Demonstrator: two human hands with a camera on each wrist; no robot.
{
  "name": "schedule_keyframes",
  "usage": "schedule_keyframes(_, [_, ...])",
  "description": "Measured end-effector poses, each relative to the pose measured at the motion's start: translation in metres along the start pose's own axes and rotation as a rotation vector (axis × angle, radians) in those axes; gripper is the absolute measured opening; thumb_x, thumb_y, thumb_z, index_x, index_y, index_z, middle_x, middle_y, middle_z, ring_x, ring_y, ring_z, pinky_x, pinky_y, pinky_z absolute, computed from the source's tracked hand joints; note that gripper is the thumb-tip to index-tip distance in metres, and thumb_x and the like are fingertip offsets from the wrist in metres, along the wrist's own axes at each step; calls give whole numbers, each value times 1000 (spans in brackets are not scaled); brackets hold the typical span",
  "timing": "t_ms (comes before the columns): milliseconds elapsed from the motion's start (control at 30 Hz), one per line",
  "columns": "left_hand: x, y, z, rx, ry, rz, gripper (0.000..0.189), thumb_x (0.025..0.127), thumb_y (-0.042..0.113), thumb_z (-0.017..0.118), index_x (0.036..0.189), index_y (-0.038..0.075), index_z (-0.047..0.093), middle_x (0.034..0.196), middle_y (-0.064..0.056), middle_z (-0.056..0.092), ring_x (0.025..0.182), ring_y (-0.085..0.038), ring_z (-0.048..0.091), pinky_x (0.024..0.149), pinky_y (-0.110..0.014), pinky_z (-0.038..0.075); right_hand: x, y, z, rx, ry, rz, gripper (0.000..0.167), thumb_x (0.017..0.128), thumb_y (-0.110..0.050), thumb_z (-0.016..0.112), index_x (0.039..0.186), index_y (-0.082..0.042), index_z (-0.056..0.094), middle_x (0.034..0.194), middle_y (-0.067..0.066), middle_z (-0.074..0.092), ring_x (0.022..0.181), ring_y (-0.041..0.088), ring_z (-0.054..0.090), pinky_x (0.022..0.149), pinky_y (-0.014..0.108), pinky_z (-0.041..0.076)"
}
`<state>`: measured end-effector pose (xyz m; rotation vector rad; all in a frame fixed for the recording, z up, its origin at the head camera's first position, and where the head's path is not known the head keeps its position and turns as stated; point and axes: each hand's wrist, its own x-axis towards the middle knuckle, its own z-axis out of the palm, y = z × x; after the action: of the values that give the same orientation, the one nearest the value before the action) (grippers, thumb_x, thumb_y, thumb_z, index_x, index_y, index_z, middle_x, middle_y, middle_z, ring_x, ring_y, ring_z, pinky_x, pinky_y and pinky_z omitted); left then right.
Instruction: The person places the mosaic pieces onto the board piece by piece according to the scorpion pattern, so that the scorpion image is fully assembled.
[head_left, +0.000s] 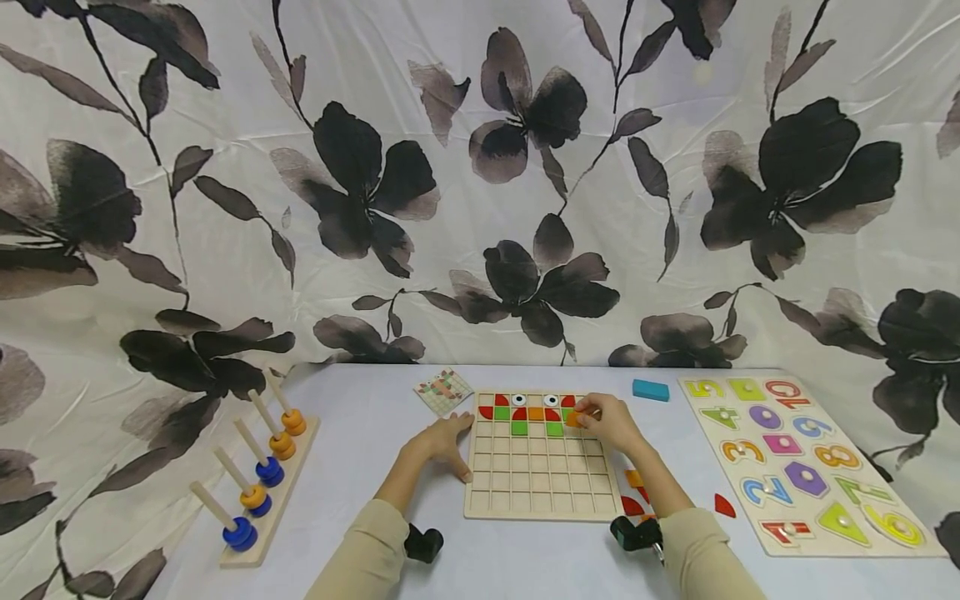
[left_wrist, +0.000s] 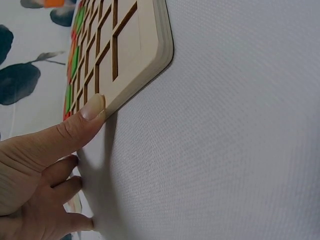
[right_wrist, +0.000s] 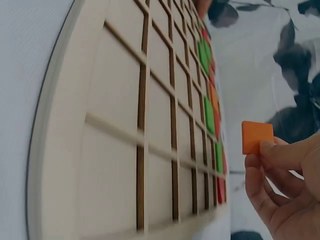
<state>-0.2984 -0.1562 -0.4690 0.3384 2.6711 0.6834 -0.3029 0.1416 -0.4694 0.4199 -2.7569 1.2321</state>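
Observation:
A wooden grid board [head_left: 540, 510] lies on the table, with red, green, orange and eye-marked tiles set in its far rows. My left hand [head_left: 441, 442] rests at the board's left side. In the left wrist view its thumb [left_wrist: 90, 112] touches the board's edge while the other fingers spread beside it. Between thumb and fingers, my right hand [right_wrist: 287, 172] pinches an orange square tile [right_wrist: 256, 137]. In the head view that right hand [head_left: 611, 423] is over the board's far right corner; whether the tile touches the board I cannot tell.
Loose red and orange pieces [head_left: 632, 506] lie right of the board, partly behind the right forearm. A pattern card [head_left: 443, 390] and a blue block [head_left: 650, 390] lie farther back. A peg stand [head_left: 292, 492] is left, a number puzzle board [head_left: 750, 492] right.

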Motion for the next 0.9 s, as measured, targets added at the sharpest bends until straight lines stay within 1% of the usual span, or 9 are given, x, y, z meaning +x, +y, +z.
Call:
schedule_keyframes(167, [0, 0, 0, -3, 5, 7, 99, 58, 18, 90, 142, 3, 40, 150, -15, 32, 139, -40, 23, 110, -58, 22, 13, -11, 24, 34, -27, -31, 7, 83, 4, 63, 90, 2, 66, 83, 9, 67, 71, 19, 60, 65, 31, 52])
schedule_keyframes(300, [1, -1, 0, -3, 5, 12, 99, 57, 17, 90, 142, 3, 40, 150, -15, 33, 139, -39, 23, 110, -58, 22, 19, -17, 38, 53, -36, -48, 7, 82, 6, 64, 88, 3, 66, 81, 10, 66, 72, 20, 61, 67, 33, 53])
schedule_keyframes(433, [2, -1, 0, -4, 0, 6, 100, 58, 17, 90, 142, 3, 39, 151, -15, 32, 139, -40, 22, 110, -58, 22, 23, -18, 49, 45, -35, -48, 9, 81, 7, 64, 88, 2, 66, 83, 11, 67, 77, 22, 62, 71, 36, 53])
schedule_keyframes(533, [2, -1, 1, -1, -2, 0, 100, 58, 18, 90, 142, 3, 39, 151, -14, 31, 139, -40, 22, 110, -58, 22, 24, -19, 54, 33, -45, -39, 11, 82, 8, 64, 90, 2, 67, 86, 11, 68, 81, 22, 63, 74, 37, 53])
schedule_keyframes(633, [1, -1, 0, -1, -1, -1, 100, 58, 18, 90, 143, 4, 39, 151, -14, 31, 140, -38, 22, 111, -57, 22, 24, -20, 56, -2, -61, -26, 11, 82, 6, 66, 91, 3, 69, 89, 12, 69, 84, 23, 63, 77, 38, 53])
schedule_keyframes(767, [0, 0, 0, 9, 1, 5, 100, 57, 18, 90, 142, 3, 39, 151, -14, 32, 140, -38, 22, 111, -56, 22, 23, -21, 57, -45, -98, -9, 14, 80, 1, 70, 94, 5, 71, 94, 14, 69, 92, 29, 64, 81, 40, 54])
schedule_keyframes(900, [0, 0, 0, 33, 4, 13, 100, 57, 18, 90, 141, 1, 40, 149, -15, 34, 139, -38, 24, 111, -55, 23, 19, -20, 56, -98, -144, -17, 13, 79, -1, 72, 92, 2, 74, 95, 13, 69, 97, 32, 62, 84, 43, 53])
